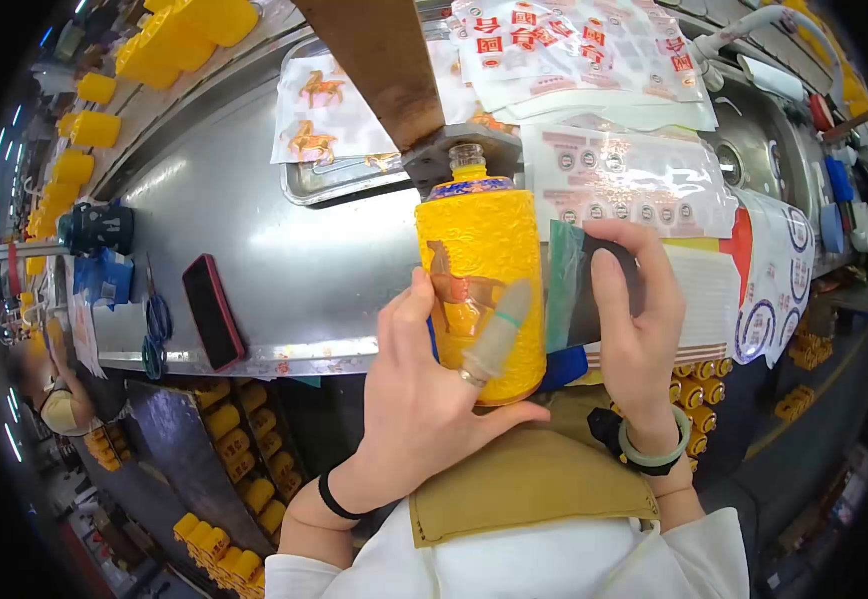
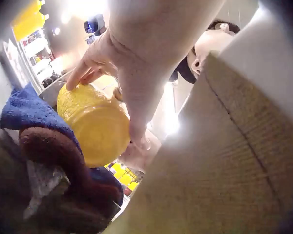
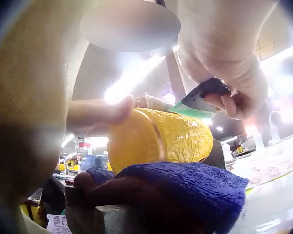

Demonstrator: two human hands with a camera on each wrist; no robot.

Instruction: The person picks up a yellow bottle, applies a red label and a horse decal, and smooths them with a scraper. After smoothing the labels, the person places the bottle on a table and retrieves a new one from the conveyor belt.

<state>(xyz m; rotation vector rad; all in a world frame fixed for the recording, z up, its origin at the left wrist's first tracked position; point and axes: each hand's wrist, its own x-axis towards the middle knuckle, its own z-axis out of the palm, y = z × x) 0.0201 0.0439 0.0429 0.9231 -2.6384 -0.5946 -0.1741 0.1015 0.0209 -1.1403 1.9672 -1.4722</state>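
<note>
A yellow embossed bottle point(image 1: 504, 250) with a clear threaded neck lies in front of me, a brown horse decal point(image 1: 462, 290) on its side. My left hand point(image 1: 416, 404) grips it, the other fingers round its left side and the thumb by the base. The left index finger, in a pale finger cot point(image 1: 499, 334), lies over the decal. My right hand point(image 1: 639, 319) pinches a flat scraper point(image 1: 599, 275) with a dark body and green blade, just right of the bottle. Under the bottle is a blue cloth point(image 3: 195, 190) over a support.
A wooden beam point(image 1: 379, 70) with a metal bracket stands at the bottle's neck. Printed decal sheets point(image 1: 624, 175) lie behind and right, beside a sink point(image 1: 744, 140). A phone point(image 1: 212, 311) and scissors point(image 1: 157, 317) lie left on the steel table point(image 1: 284, 260).
</note>
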